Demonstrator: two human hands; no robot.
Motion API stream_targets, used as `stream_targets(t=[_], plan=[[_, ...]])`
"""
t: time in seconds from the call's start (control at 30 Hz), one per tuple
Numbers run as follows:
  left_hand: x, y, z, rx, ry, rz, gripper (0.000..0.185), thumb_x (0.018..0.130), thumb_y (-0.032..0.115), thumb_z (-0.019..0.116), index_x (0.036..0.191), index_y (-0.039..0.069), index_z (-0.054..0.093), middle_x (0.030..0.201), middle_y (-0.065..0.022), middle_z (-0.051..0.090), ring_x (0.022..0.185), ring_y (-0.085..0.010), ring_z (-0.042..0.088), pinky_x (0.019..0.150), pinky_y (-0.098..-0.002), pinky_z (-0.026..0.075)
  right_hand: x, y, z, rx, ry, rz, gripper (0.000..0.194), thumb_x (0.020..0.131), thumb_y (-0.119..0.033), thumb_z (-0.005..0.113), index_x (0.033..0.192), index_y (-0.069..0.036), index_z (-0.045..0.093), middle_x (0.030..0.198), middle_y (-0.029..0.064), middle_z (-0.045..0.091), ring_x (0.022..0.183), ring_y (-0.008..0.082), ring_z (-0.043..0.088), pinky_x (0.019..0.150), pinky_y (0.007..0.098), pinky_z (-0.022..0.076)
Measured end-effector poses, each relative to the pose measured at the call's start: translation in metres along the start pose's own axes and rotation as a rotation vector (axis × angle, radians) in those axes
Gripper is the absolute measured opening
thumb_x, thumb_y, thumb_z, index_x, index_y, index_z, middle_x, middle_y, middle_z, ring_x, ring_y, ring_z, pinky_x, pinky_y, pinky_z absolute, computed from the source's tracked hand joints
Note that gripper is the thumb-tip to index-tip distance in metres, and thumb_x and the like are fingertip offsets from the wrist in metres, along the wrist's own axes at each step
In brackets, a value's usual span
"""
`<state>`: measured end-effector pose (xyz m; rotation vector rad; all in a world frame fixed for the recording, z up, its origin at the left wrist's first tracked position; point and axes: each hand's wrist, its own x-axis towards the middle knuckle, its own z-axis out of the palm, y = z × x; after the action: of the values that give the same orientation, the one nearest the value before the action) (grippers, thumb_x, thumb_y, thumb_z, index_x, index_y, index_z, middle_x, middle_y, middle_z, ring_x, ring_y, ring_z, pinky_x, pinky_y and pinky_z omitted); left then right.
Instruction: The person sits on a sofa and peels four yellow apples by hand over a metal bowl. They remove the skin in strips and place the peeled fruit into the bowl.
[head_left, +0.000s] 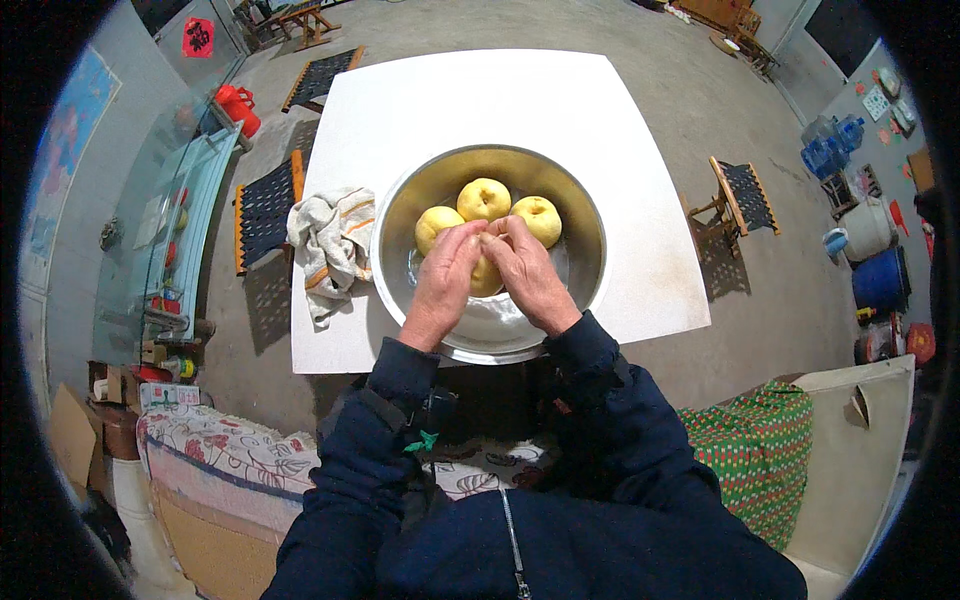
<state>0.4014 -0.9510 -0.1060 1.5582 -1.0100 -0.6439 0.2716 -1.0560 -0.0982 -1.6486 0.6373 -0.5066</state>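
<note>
A wide steel basin (491, 337) sits on a white table, with several round yellow fruits in it. One yellow fruit (484, 199) lies at the back, another (538, 221) to the right and a third (437, 227) to the left. Over the basin's middle, my left hand (450, 270) and my right hand (523, 264) come together at the fingertips, just above a nearer yellow fruit (486, 279) that they partly cover. Whether the fingers pinch something small between them cannot be told. Left of the basin lies a crumpled white towel (334, 240) with orange stripes.
The white table (480, 94) reaches away beyond the basin. Folding stools with woven black seats stand at its left (266, 210) and right (742, 196). A glass-topped cabinet (172, 225) is along the left wall. Near me are a flowered couch cover (232, 450) and a green patterned cloth (757, 450).
</note>
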Motion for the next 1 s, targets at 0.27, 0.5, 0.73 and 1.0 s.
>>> stream_targets(t=[0.27, 0.5, 0.73, 1.0], plan=[[-0.01, 0.016, 0.007, 0.01, 0.001, 0.196, 0.045, 0.108, 0.019, 0.049, 0.148, 0.0, 0.054, 0.14, -0.0206, 0.06, 0.134, -0.0333, 0.057, 0.118, -0.0414, 0.04, -0.005, 0.002, 0.001, 0.039, 0.143, -0.343, 0.033, 0.11, -0.026, 0.052, 0.119, 0.003, 0.065, 0.117, 0.0138, 0.067, 0.107, 0.0251, 0.065, 0.097, 0.0382, 0.0514], [0.001, -0.007, -0.001, -0.343, 0.1, -0.011, 0.042, 0.112, 0.031, 0.051, 0.137, -0.001, 0.062, 0.131, -0.0147, 0.065, 0.12, -0.0226, 0.062, 0.105, -0.0341, 0.049, -0.007, -0.017, 0.006, -0.16, 0.052, -0.282, 0.046, 0.101, -0.029, 0.071, 0.136, 0.0, 0.064, 0.132, 0.0155, 0.066, 0.121, 0.0269, 0.064, 0.105, 0.0371, 0.0511], [-0.002, -0.01, -0.005, -0.722, 0.124, -0.327, 0.037, 0.111, 0.035, 0.058, 0.13, 0.004, 0.063, 0.117, -0.007, 0.066, 0.105, -0.0156, 0.067, 0.086, -0.0309, 0.058, -0.01, -0.02, 0.011, -0.28, 0.009, -0.575, 0.053, 0.085, -0.017, 0.085, 0.129, 0.003, 0.064, 0.122, 0.0224, 0.067, 0.116, 0.039, 0.067, 0.1, 0.0449, 0.0557], [-0.001, -0.009, -0.001, -0.522, 0.043, -0.204, 0.04, 0.113, 0.034, 0.051, 0.134, 0.001, 0.063, 0.125, -0.0093, 0.065, 0.116, -0.0149, 0.06, 0.102, -0.0304, 0.049, -0.005, -0.02, 0.015, -0.226, 0.099, -0.502, 0.028, 0.099, -0.018, 0.068, 0.118, 0.003, 0.066, 0.121, 0.0201, 0.065, 0.115, 0.0362, 0.064, 0.101, 0.0427, 0.0518]])
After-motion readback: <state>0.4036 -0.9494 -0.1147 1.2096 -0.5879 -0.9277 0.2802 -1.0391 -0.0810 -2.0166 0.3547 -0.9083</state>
